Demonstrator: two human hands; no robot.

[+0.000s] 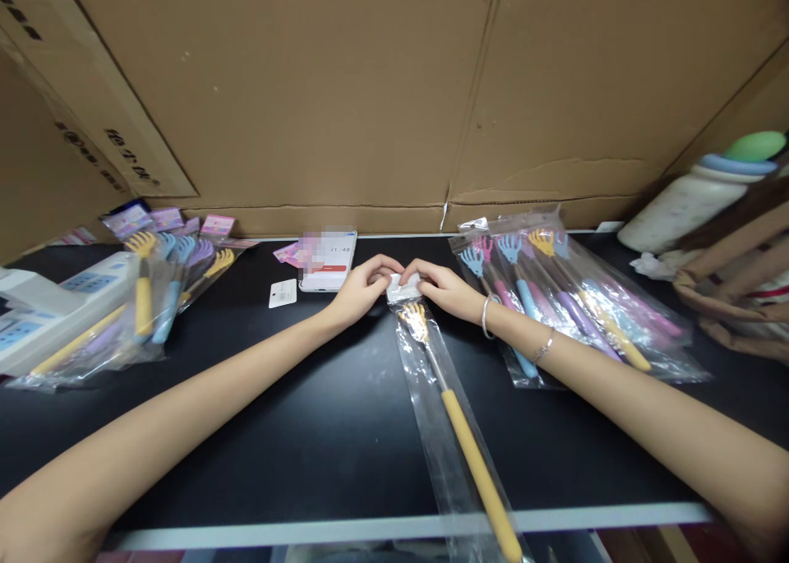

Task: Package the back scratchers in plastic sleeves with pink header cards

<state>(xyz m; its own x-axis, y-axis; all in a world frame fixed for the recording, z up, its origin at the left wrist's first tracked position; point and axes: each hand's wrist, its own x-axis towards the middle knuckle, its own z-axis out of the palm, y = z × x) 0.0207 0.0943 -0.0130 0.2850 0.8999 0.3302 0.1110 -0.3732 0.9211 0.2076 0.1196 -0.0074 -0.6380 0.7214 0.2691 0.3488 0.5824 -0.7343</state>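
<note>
A back scratcher [472, 448] with a yellow handle and a yellow claw head lies inside a clear plastic bag [422, 407]. Its handle end reaches past the table's front edge. At the bag's top is a small white card [402, 287]. My left hand [362, 288] pinches the card's left side, and my right hand [447, 290] pinches its right side. The fingertips of both hands nearly meet above the card. Whether the card is folded over the bag's opening I cannot tell.
Bagged back scratchers [555, 292] lie to the right, and more with header cards [166, 275] rest at the left on a white power strip [62, 308]. A phone [329, 259], a white tag [283, 293], a bottle [690, 201] and a brown bag [733, 283] stand or lie around. Cardboard walls the back.
</note>
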